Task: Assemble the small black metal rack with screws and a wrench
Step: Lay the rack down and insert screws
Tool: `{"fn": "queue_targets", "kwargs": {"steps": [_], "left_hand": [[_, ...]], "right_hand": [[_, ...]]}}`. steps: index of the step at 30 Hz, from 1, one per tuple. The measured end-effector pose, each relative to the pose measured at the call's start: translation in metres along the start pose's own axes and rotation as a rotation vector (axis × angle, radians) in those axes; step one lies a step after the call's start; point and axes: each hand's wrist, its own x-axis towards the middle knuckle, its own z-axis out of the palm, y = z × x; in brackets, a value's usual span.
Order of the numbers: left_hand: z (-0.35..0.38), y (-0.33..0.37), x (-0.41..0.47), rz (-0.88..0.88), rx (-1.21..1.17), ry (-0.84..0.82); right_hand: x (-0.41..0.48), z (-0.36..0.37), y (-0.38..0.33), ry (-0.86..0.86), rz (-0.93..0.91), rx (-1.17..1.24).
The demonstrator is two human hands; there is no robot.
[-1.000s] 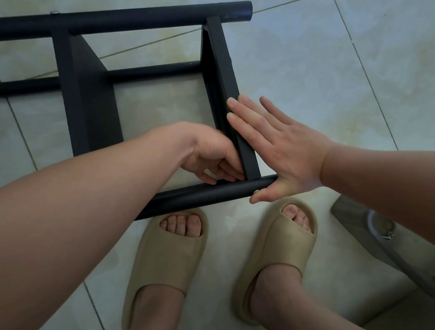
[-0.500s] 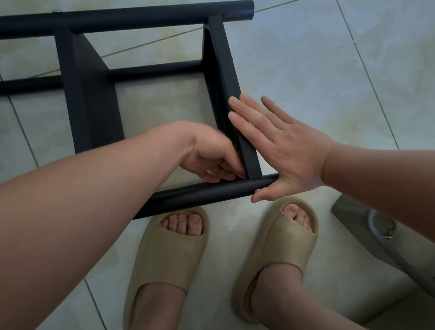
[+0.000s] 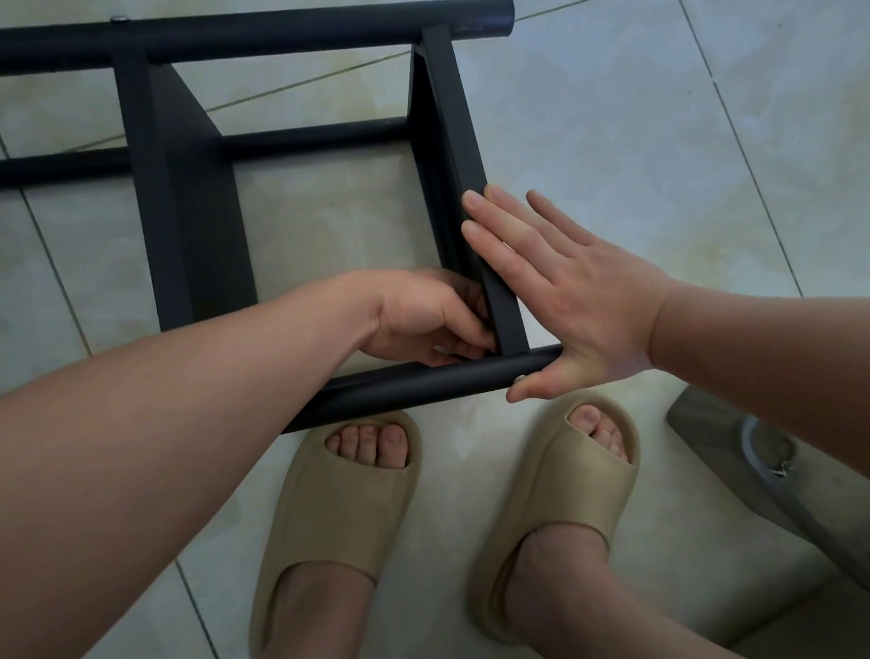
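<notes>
The black metal rack (image 3: 227,35) lies on the tiled floor, its near tube (image 3: 401,388) just in front of my feet. My left hand (image 3: 421,314) reaches inside the frame. Its fingers are curled tight into the corner where the right crossbar (image 3: 452,122) meets the near tube, and whatever they pinch is hidden. My right hand (image 3: 569,294) lies flat and open against the outer face of that crossbar, fingers spread. Its thumb touches a small silver screw head (image 3: 519,378) near the end of the tube. No wrench is in view.
A second screw head (image 3: 118,19) shows on the far tube. My feet in beige slippers (image 3: 342,500) stand right behind the near tube. A flat grey object (image 3: 773,480) with a ring on it lies on the floor at the right.
Both hands stay at the same corner of the rack. The left fingers have shifted slightly at the joint. The rack has not moved.
</notes>
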Motion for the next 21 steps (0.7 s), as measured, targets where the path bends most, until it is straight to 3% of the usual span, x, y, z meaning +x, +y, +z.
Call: {"fn": "queue_targets", "kwargs": {"steps": [13, 21], "left_hand": [[0.000, -0.008, 0.002, 0.054, -0.078, 0.036], [-0.003, 0.010, 0.000, -0.206, 0.102, 0.030]], "right_hand": [[0.000, 0.001, 0.001, 0.000, 0.000, 0.008], [0.000, 0.001, 0.001, -0.002, 0.003, 0.003]]}}
